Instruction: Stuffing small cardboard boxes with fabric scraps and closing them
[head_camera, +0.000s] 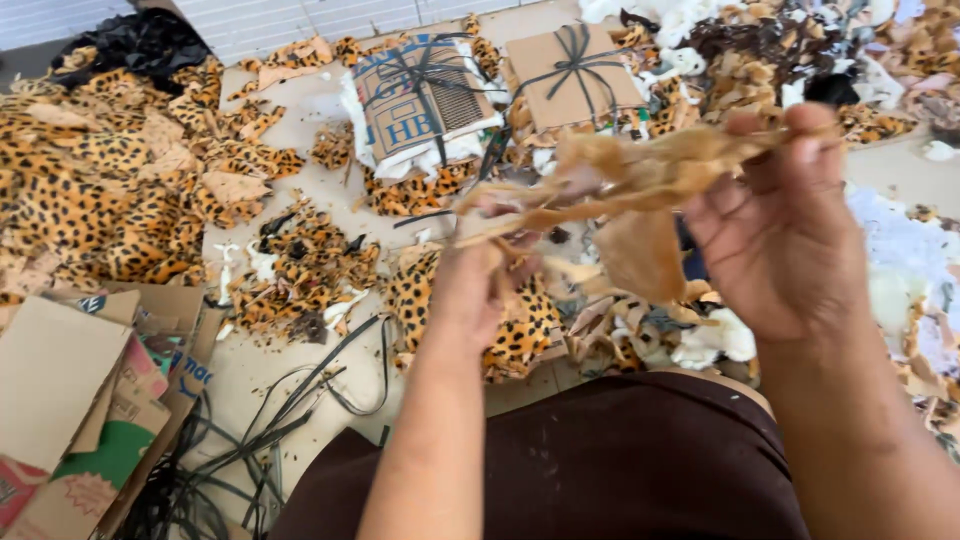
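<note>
Flattened cardboard (55, 385) far left, leopard-print scraps (300, 275) beside; left hand (480, 285) pinching tan fabric strip (640, 175) at its lower end, right hand (785, 235) gripping the upper end (stretched mid-air between); likely light, limp, best held by ends

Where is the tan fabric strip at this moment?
In the head view, the tan fabric strip is centre-right, stretched between the left hand and the right hand.
</note>
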